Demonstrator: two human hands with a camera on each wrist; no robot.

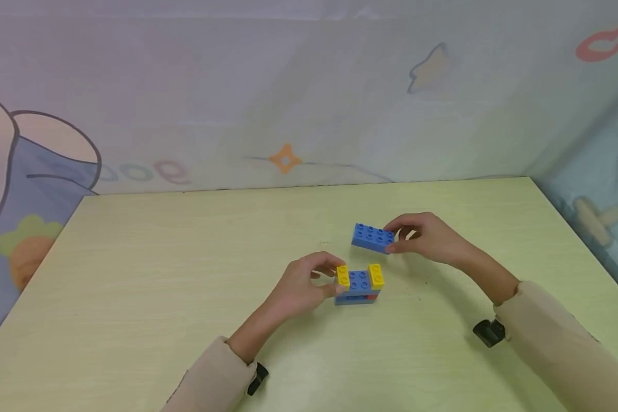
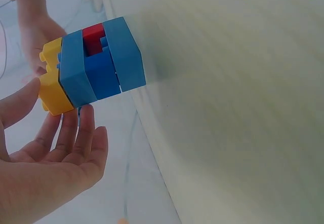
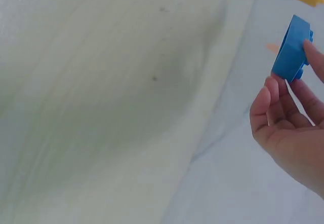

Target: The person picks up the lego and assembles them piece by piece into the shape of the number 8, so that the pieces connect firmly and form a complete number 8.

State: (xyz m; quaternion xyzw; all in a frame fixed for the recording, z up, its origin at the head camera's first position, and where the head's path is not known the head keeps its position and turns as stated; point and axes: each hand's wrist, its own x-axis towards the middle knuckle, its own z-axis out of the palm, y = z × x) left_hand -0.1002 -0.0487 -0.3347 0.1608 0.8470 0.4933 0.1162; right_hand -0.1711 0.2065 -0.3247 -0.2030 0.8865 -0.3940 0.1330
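A small stack of toy building bricks [image 1: 359, 292] stands on the table in the head view. It has blue layers, a red brick [image 2: 94, 42] between them and a yellow brick [image 1: 376, 276] on the top's right end. Another yellow brick [image 1: 343, 277] tops the left end, where my left hand [image 1: 300, 287] pinches it between thumb and fingers. Just behind the stack, my right hand [image 1: 426, 237] grips a loose blue brick [image 1: 369, 238] by its right end, studs up. In the right wrist view this brick's side [image 3: 290, 51] shows between thumb and fingertips, raised over the table.
The pale wooden table [image 1: 159, 274] spreads out on all sides of the stack. Its back edge meets a printed cloth backdrop [image 1: 226, 86], which also hangs along the right side. Black wrist devices [image 1: 489, 332] sit at both sleeve cuffs.
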